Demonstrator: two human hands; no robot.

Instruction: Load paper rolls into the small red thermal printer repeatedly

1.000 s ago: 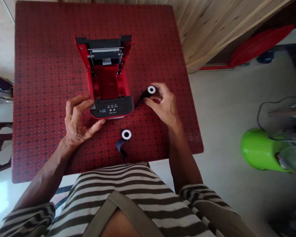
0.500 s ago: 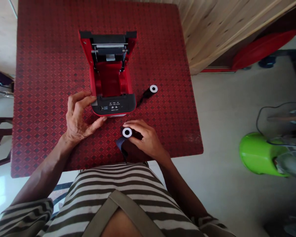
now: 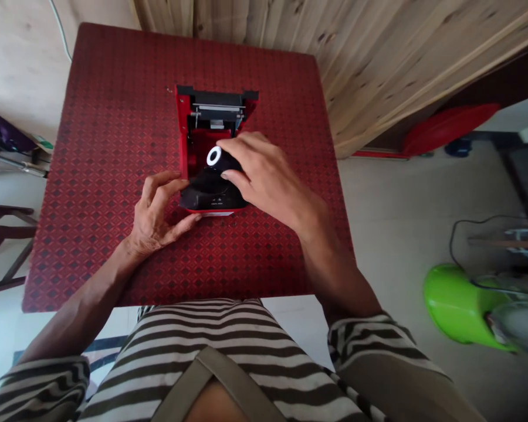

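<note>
A red and black label printer stands on the table with its lid raised. My left hand grips its front left corner, fingers on the side and top, thumb at the front. My right hand holds a black ribbon roll with a white core end, over the printer's inner bay. Loose black film hangs from the roll across the dark front panel and covers most of its buttons. The second roll cannot be seen; my right hand and forearm cover that part of the table.
The table has a red diamond-patterned cover. A wooden plank wall runs along its far side. On the floor to the right are a green bucket and a dark cable. A dark wooden stool is at the left.
My right hand has carried the ribbon roll forward from the table's near side to above the open printer. My left hand keeps its hold on the corner. The camera view has shifted.
</note>
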